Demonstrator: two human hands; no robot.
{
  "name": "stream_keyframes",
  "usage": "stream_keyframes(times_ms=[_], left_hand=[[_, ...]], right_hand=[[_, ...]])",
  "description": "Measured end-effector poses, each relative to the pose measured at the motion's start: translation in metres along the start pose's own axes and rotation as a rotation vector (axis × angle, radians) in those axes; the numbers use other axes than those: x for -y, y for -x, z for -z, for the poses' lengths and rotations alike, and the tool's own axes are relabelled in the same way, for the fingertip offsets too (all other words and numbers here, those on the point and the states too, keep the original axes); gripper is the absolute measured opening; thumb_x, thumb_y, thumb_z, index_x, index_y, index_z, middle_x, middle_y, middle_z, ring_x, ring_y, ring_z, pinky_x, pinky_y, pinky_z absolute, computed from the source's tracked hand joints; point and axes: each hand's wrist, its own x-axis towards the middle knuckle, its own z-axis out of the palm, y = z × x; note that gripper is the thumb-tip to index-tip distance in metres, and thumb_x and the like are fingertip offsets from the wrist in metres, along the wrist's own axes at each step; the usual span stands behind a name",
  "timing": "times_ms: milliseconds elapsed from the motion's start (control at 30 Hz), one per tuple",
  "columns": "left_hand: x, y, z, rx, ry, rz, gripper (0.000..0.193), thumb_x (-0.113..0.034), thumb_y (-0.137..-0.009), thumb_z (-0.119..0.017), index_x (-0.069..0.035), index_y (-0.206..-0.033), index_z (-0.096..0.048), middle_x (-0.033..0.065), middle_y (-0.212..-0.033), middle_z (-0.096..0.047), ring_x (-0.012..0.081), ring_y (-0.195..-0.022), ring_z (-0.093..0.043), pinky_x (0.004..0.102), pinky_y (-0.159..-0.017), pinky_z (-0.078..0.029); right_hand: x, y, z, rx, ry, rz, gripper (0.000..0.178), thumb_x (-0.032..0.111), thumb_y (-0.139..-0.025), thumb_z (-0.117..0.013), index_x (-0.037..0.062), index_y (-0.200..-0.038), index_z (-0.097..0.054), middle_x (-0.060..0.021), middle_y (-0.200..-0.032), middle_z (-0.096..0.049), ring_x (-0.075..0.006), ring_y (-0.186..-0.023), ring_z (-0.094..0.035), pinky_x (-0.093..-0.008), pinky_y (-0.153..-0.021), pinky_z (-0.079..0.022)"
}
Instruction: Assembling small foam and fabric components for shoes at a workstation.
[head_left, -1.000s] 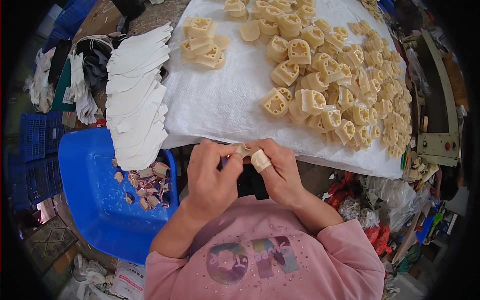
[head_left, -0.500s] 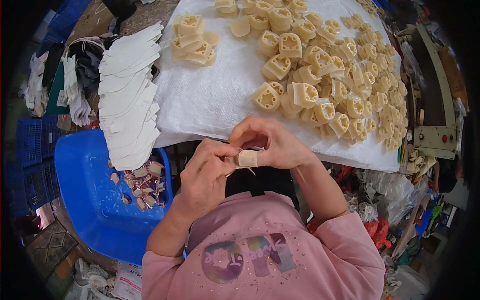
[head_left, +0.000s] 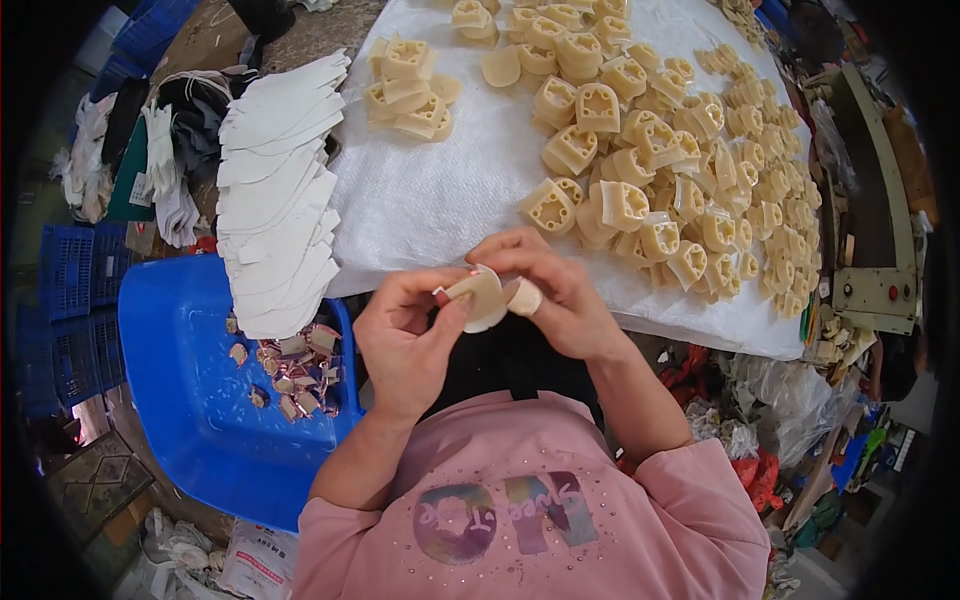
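Hands, left and right, pinch a cream curved piece, long axis running left-right.

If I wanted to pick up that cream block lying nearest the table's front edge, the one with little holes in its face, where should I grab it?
Probably by its two flat side walls, coming straight down from above. The cream block lies holed face up on the white cloth, with bare cloth on its left and near sides, so fingers fit there. Its right side touches the pile of blocks.
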Motion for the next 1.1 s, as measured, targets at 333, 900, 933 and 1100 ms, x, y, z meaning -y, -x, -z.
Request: stream_keyframes(times_ms=[333, 900, 933, 1100], left_hand=[[0.000, 0.000, -0.007, 0.030, 0.026, 0.025, 0.011, 0.001, -0.082, -0.065, 0.005, -0.090, -0.060, 0.0151, -0.097, -0.064, 0.0130, -0.086, -0.059, 0.0257, -0.079, -0.048], [-0.015, 0.000, -0.004, 0.179, -0.579, -0.491, 0.012, 0.001, -0.071, -0.070, -0.003, -0.078, -0.061, 0.0104, -0.097, -0.055, 0.0201, -0.082, -0.050, 0.0291, -0.072, -0.042], [-0.014, 0.000, -0.003, 0.215, -0.633, -0.601, 0.011, 0.000, -0.073, -0.069, -0.003, -0.080, -0.061, 0.0113, -0.099, -0.054, 0.0206, -0.082, -0.050, 0.0298, -0.073, -0.043], [-0.015, 0.021, -0.006, 0.327, -0.495, -0.571, 0.014, 0.000, -0.071, -0.071, -0.004, -0.080, -0.061, 0.0121, -0.108, -0.052, 0.0253, -0.095, -0.051, 0.0326, -0.081, -0.042]], right_hand=[[0.012, -0.003, -0.016, -0.203, 0.004, -0.076, 0.015, 0.003, -0.075, -0.057, 0.0056, -0.088, -0.052, -0.0079, -0.093, -0.049, -0.0262, -0.089, -0.043, -0.0344, -0.082, -0.035], [0.012, 0.013, 0.004, -0.094, -0.130, -0.131, 0.038, 0.017, -0.082, -0.067, 0.0033, -0.116, -0.056, -0.0096, -0.117, -0.054, -0.0165, -0.109, -0.049, -0.0298, -0.087, -0.041], [0.019, 0.011, 0.006, 0.012, -0.316, -0.334, 0.039, 0.016, -0.083, -0.068, 0.0014, -0.116, -0.056, -0.0074, -0.109, -0.058, -0.0145, -0.099, -0.054, -0.0288, -0.084, -0.044], [0.048, 0.018, 0.013, 0.058, -0.302, -0.212, 0.045, 0.014, -0.076, -0.071, -0.0019, -0.114, -0.052, -0.0072, -0.092, -0.063, -0.0137, -0.085, -0.059, -0.0287, -0.075, -0.050]])
